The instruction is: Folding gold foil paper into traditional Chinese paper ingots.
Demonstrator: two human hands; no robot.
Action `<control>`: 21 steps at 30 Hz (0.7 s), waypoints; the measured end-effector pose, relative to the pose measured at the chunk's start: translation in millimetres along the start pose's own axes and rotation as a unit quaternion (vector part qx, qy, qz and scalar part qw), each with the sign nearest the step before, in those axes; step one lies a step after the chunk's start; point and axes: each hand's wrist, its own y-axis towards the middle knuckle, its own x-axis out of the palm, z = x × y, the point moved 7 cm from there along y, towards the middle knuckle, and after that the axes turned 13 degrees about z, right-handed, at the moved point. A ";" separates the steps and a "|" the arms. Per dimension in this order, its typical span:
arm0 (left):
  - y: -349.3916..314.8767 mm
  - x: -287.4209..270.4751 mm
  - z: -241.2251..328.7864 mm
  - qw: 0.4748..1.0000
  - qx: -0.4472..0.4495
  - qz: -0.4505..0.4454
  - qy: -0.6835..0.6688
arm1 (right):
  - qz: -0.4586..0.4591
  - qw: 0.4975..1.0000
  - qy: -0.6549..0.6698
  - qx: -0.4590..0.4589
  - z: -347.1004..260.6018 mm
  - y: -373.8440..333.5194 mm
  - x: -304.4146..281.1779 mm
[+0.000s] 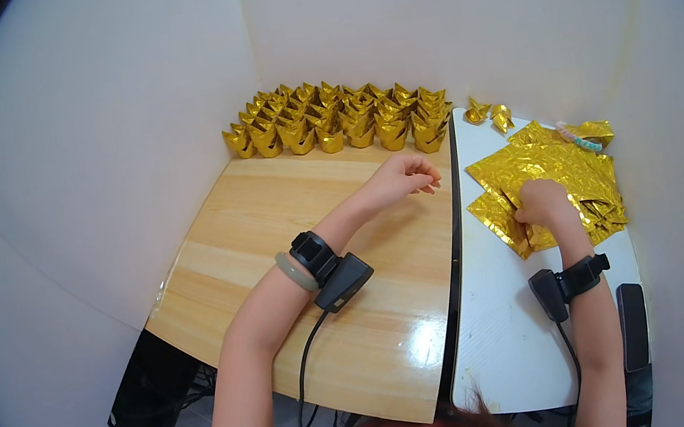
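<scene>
My left hand hovers over the wooden table, fingers loosely curled with nothing in them, just in front of the rows of folded gold paper ingots. My right hand rests on the pile of flat gold foil sheets on the white table, fingers curled down on a sheet at the pile's near edge. Both wrists wear black strapped devices with cables; the left also has a grey-green bangle.
Two loose folded gold pieces lie at the white table's far corner. A small beaded bracelet lies on the foil pile. A dark flat object sits at the white table's right edge. White walls close in on all sides.
</scene>
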 end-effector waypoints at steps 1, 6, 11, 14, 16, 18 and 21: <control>0.6 -0.5 -0.3 1.000 -0.004 0.003 -0.007 | 0.001 1.000 -0.001 0.002 2.0 1.0 3.0; 2.3 -0.5 -2.6 1.000 -0.012 -0.001 -0.009 | 0.065 0.996 0.057 0.023 30.8 8.6 -1.7; 3.2 -4.7 2.2 1.000 0.004 0.008 0.021 | 0.206 0.969 0.090 0.101 34.8 -3.3 -74.5; -0.6 -16.0 22.1 0.988 0.106 0.107 0.033 | 0.230 0.876 0.416 0.081 10.6 -8.0 -91.7; -4.0 -27.3 36.0 0.970 0.138 0.198 0.031 | 0.173 0.747 0.639 0.063 -6.9 -7.6 -87.7; -7.7 -29.7 41.7 0.979 0.097 0.177 -0.033 | 0.110 0.667 0.734 0.064 -23.0 -1.8 -72.2; -9.0 -36.7 35.2 0.989 0.047 0.117 -0.079 | 0.054 0.674 0.730 0.101 -34.2 7.5 -41.8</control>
